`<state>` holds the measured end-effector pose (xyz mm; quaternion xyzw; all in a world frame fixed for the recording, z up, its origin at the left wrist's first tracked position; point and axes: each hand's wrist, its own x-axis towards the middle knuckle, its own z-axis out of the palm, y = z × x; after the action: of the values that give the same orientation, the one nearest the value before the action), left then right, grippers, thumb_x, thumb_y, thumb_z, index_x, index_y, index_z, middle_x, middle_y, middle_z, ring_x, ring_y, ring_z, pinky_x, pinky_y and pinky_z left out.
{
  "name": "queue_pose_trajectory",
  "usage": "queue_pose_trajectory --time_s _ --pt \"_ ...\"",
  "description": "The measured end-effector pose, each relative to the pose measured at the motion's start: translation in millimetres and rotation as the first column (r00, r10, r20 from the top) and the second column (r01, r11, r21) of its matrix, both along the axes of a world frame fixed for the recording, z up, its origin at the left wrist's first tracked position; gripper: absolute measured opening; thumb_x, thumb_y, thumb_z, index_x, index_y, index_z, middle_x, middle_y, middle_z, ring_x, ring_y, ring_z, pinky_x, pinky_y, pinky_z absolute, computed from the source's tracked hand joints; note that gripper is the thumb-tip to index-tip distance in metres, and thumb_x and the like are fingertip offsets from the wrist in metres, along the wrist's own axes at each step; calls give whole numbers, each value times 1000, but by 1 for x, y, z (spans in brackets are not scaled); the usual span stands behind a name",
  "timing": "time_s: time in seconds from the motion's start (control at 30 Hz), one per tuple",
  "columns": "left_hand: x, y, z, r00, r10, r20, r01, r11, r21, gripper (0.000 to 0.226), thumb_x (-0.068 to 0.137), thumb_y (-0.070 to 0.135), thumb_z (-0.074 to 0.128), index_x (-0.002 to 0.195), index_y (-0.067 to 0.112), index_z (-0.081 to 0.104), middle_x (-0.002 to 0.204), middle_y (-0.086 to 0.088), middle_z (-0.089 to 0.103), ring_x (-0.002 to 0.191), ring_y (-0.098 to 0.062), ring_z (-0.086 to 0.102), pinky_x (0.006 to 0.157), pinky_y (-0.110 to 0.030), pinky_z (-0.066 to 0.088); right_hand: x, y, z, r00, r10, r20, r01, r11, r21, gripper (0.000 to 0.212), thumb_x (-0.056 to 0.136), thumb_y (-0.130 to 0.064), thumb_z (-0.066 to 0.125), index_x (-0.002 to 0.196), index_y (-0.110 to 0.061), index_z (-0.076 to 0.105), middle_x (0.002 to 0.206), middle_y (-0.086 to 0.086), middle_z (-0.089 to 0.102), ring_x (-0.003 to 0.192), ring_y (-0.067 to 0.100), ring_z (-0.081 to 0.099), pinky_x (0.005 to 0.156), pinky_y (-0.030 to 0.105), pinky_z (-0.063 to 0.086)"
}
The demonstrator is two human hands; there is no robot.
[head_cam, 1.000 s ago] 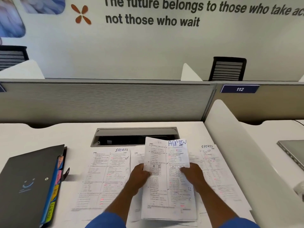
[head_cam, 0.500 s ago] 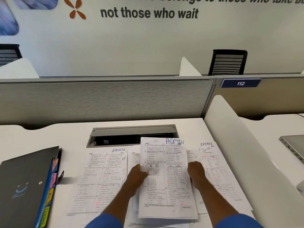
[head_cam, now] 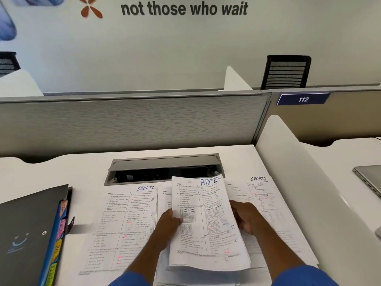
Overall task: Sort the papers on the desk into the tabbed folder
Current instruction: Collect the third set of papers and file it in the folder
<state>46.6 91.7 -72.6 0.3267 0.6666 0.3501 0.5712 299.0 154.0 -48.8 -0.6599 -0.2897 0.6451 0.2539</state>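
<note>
A sheet marked ADMIN is held a little above the desk, tilted slightly right. My left hand grips its left edge with the thumb on top. My right hand holds the right edge from behind, fingers partly hidden by the paper. More sheets lie under it. A sheet marked SPORTS lies flat to the left, another SPORTS sheet to the right. The dark tabbed folder lies closed at the desk's left, coloured tabs along its right side.
An open grey cable tray sits behind the papers. A white side divider bounds the desk on the right, with a closed laptop beyond it. A grey partition runs across the back.
The ADMIN sheet has tilted a little to the right in my hands, and my right hand has slid further behind its edge. The view has dipped slightly.
</note>
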Motion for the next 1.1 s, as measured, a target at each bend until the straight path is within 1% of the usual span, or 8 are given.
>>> queue_pose_trajectory --time_s 0.1,0.2,0.37,0.5,0.6,0.67,0.87,1.1 --pt "2 1 2 1000 -5 6 5 1000 -12 19 93 -1 51 101 14 59 105 -3 70 95 -24 69 86 -44 57 -5 2 1 992 106 63 -105 994 -24 28 81 -19 78 88 8 73 87 22 76 79 36 73 73 44 59" --pt "2 1 1 1000 -3 6 3 1000 -23 18 93 1 52 104 14 58 107 -3 70 96 -24 69 87 -44 57 -10 -1 0 970 176 165 -177 984 -10 19 81 -15 71 75 3 69 76 20 75 59 28 63 55 32 42" --pt "-1 -1 2 999 -39 25 38 999 9 24 91 0 53 112 10 60 110 -5 72 98 -25 70 90 -46 56 -11 -4 0 962 191 194 -211 974 85 23 85 -20 69 83 3 74 81 21 76 72 33 66 68 40 44" --pt "3 -2 10 999 -45 5 45 999 18 22 92 1 53 107 14 61 105 0 72 93 -19 71 79 -34 59 -12 -6 13 976 193 100 -209 957 200 14 88 -15 70 91 -3 77 87 15 78 82 34 75 77 45 59" --pt "7 -4 13 997 -46 -59 49 998 47 20 93 3 53 105 17 60 103 4 71 89 -11 69 64 -21 55 -11 -5 21 991 130 -10 -124 965 229 16 87 -10 71 99 -2 75 94 18 77 89 39 74 84 50 59" --pt "10 -3 14 994 -39 -106 45 997 61 21 93 6 54 111 16 59 111 1 70 94 -13 68 69 -24 55 -8 -5 26 994 95 -58 -79 969 235 16 88 -10 68 101 -2 74 96 20 77 91 39 74 86 55 58" --pt "21 4 24 960 -51 -275 83 991 106 30 93 18 56 122 18 51 125 3 59 113 -21 59 97 -42 51 2 -6 40 996 66 -62 -44 951 305 23 98 -5 50 103 -5 72 100 17 77 91 33 74 86 47 58" --pt "33 9 39 975 42 -218 -20 995 101 31 90 17 63 117 18 47 111 2 64 96 -21 66 77 -33 55 11 -6 48 987 17 -160 35 947 318 24 96 -15 53 104 -4 73 107 25 73 97 42 71 91 61 53"
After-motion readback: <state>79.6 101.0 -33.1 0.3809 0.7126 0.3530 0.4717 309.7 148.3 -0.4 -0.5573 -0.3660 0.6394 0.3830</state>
